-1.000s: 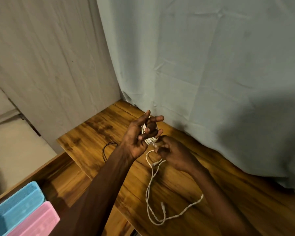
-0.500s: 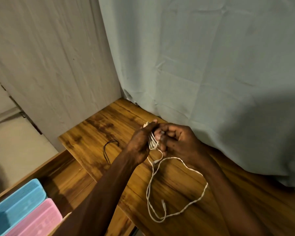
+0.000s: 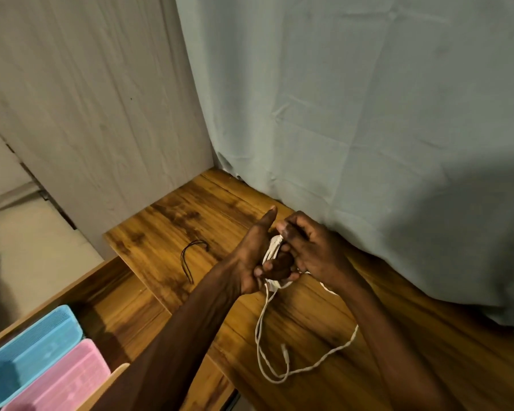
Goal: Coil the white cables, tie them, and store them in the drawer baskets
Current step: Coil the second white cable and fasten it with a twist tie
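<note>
Winding a limp white cable above the wooden surface (image 3: pixel 190 221)

The left hand (image 3: pixel 254 259) grips the coiled white cable (image 3: pixel 272 250), while the right hand (image 3: pixel 306 247) pinches its strand; the loose tail (image 3: pixel 309 369) trails on the wood. It looks light, floppy and springy, so best clamped across the bundled loops.

wooden tabletop (image 3: pixel 172 232) carries a black tie (image 3: pixel 190 256) and the white cable's (image 3: pixel 279 378) slack loop.
</note>
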